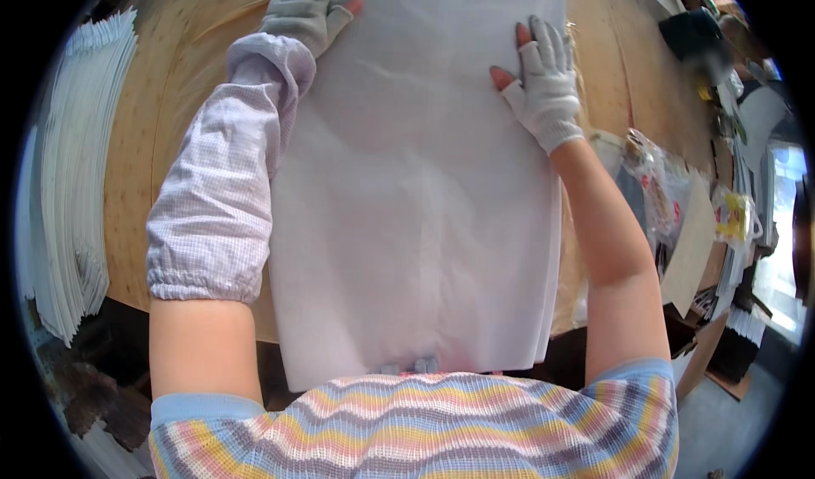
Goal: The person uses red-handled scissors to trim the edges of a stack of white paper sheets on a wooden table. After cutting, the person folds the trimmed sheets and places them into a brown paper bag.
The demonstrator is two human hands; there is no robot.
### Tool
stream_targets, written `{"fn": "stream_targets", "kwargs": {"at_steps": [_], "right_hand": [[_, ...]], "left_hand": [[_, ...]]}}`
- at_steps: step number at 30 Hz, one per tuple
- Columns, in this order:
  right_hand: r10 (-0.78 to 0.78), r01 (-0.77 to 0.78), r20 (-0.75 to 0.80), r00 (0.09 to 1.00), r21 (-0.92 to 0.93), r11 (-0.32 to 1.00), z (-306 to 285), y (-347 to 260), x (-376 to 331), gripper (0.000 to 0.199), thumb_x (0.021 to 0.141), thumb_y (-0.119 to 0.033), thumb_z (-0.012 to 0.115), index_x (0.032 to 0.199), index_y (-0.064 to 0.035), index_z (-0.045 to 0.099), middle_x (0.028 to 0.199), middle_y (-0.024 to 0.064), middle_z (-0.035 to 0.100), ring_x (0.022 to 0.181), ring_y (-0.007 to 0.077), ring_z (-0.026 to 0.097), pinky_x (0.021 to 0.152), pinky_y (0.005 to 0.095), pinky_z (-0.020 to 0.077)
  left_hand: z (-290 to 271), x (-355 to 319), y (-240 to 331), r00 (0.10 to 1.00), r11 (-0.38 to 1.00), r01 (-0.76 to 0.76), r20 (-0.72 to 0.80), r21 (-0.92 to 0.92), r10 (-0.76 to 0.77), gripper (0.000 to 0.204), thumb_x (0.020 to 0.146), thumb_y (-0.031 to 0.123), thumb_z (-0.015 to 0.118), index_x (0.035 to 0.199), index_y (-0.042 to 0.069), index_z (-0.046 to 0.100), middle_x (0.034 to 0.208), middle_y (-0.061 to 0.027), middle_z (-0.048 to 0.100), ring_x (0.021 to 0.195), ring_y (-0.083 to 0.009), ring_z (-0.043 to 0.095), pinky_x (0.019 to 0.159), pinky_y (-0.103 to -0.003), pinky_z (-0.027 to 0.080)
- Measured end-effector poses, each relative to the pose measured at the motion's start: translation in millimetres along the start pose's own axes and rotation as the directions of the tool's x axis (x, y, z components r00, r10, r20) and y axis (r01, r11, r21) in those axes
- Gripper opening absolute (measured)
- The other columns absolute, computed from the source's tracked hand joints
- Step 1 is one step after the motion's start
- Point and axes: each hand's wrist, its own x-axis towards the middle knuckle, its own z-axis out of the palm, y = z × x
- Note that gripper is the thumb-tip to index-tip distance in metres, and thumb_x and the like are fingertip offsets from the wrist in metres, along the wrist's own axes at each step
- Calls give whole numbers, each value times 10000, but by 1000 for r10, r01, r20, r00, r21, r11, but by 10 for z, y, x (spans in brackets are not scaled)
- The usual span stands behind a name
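Note:
A large white sheet of thin material (pixel 416 199) lies lengthwise on a wooden table (pixel 157 80) and hangs over its near edge. My left hand (pixel 307 8), in a grey fingerless glove with a chequered sleeve cover on the forearm, rests flat on the sheet's far left part. Wearing a white fingerless glove, my right hand (pixel 548 76) presses flat on the sheet near its right edge. Neither hand grips anything.
A fanned stack of white sheets (pixel 68 165) stands along the table's left side. Clear plastic bags (pixel 654 190), a yellow packet (pixel 733 216) and cardboard pieces (pixel 692 241) crowd the right side. A dark object (pixel 692 33) sits at the far right.

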Motion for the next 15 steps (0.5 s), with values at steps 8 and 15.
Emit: {"fn": "stream_targets", "kwargs": {"at_steps": [8, 15], "right_hand": [[136, -183, 301, 944, 134, 974, -981, -829, -1092, 717, 704, -376, 792, 1276, 14, 604, 1418, 257, 470, 1368, 426, 394, 1199, 559, 236], [160, -254, 334, 929, 259, 932, -2108, -1604, -2330, 698, 668, -386, 799, 1227, 4, 648, 1384, 248, 538, 1322, 438, 474, 1176, 593, 271]], "left_hand": [[-1381, -1469, 832, 871, 963, 141, 492, -228, -11, 779, 899, 322, 663, 1529, -1, 337, 1595, -266, 284, 1458, -473, 272, 1216, -530, 217], [-2791, -2622, 1396, 826, 918, 123, 552, -376, 115, 830, 810, 265, 712, 1513, -10, 368, 1583, -291, 279, 1441, -533, 263, 1205, -575, 228]]}}
